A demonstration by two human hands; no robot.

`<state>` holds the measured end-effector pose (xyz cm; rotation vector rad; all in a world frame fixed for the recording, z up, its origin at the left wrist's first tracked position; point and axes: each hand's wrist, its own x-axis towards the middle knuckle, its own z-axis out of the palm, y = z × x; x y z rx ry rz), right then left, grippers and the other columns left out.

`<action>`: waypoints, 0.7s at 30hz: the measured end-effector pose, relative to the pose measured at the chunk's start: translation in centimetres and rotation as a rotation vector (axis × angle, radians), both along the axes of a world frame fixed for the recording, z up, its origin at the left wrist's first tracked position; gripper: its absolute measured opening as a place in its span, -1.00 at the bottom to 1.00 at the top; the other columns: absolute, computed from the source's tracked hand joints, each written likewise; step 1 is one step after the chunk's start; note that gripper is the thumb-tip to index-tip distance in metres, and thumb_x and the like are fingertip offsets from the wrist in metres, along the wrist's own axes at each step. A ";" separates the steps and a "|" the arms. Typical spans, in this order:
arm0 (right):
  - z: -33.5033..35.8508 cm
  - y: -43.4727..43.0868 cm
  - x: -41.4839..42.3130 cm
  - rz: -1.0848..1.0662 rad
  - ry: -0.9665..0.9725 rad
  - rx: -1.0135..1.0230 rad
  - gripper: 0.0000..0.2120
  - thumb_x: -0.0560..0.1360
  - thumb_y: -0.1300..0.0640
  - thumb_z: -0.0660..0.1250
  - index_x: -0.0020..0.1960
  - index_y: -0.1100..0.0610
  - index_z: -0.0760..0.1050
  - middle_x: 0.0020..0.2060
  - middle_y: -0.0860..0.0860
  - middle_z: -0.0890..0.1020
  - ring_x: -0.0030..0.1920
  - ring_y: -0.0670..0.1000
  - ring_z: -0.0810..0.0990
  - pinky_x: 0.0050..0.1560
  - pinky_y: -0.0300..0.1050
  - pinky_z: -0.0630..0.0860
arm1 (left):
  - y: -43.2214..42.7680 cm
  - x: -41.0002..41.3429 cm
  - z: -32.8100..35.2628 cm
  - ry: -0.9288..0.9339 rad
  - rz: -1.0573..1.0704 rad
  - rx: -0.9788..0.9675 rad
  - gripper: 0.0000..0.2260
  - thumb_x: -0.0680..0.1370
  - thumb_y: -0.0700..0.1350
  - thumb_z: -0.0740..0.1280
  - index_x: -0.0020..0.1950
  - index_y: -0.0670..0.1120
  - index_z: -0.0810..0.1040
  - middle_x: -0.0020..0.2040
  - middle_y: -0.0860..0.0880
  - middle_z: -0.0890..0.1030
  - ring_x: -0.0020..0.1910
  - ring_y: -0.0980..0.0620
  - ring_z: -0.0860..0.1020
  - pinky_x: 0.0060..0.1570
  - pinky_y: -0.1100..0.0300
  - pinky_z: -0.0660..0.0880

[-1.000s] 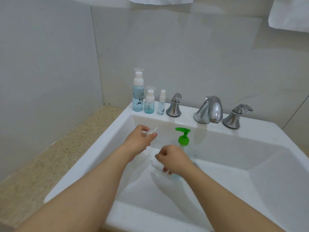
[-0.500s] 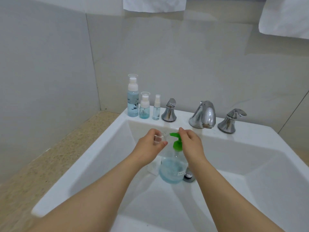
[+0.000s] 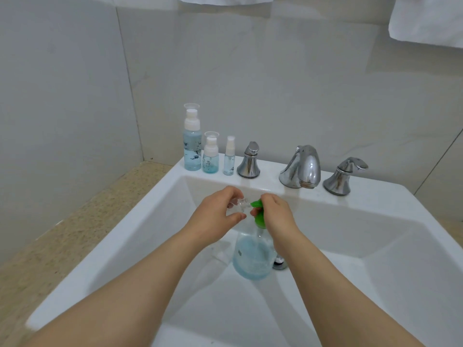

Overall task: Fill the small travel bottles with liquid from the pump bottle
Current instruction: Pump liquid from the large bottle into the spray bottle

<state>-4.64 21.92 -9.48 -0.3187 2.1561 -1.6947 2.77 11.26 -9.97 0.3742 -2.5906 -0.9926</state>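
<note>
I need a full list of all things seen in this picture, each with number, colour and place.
travel bottles: three, clear with bluish liquid, left end of the sink ledge
small bottle: one, clear, at the pump nozzle
pump bottle: one, clear with green pump and blue liquid, in the basin
spout: one, chrome, back ledge
tap handles: two, chrome, either side of the spout
drain: one, chrome, basin floor
sink: one, white, centre
towels: two, white, top edge
counter: one, beige speckled, left of the sink
left hand: holds the small bottle
right hand: grips the green pump
</note>
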 end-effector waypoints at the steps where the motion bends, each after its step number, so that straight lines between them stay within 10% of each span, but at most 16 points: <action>1: 0.0 0.0 0.1 0.003 -0.001 0.005 -0.75 0.55 0.20 0.04 -0.28 0.13 0.35 -0.35 0.04 0.49 -0.30 0.02 0.39 -0.34 -0.15 0.31 | 0.1 0.3 0.2 -0.019 -0.027 -0.001 -0.71 0.47 -0.10 0.37 0.16 -0.04 0.42 -0.02 0.09 0.46 -0.03 0.12 0.42 -0.09 0.39 0.28; 10: 0.2 0.3 0.8 0.003 -0.053 -0.013 -0.73 0.57 0.08 0.12 -0.27 0.14 0.37 -0.39 0.00 0.46 -0.37 -0.02 0.35 -0.36 -0.15 0.28 | 1.0 0.9 0.8 -0.157 -0.119 0.166 -0.81 0.51 -0.04 0.31 0.08 0.05 0.38 -0.17 0.17 0.46 -0.20 0.23 0.43 -0.18 0.36 0.38; 17: -0.8 -1.2 1.6 -0.093 0.017 0.059 -0.59 0.57 -0.15 0.05 -0.31 0.03 0.44 -0.28 -0.04 0.59 -0.12 0.07 0.49 0.24 0.09 0.40 | 0.2 0.1 0.1 -0.217 0.031 -0.041 -0.82 0.43 -0.10 0.36 -0.10 -0.01 0.36 -0.25 0.10 0.44 -0.26 0.11 0.43 -0.37 0.34 0.29; 21: 0.3 -0.4 0.9 -0.085 -0.111 0.043 -0.57 0.58 -0.08 0.08 -0.36 0.11 0.43 -0.45 -0.01 0.54 -0.31 0.04 0.43 -0.06 -0.08 0.39 | 0.6 -0.2 0.2 -0.209 0.029 -0.132 -0.86 0.42 -0.10 0.33 -0.23 -0.01 0.36 -0.32 0.11 0.44 -0.21 0.01 0.45 -0.37 0.28 0.31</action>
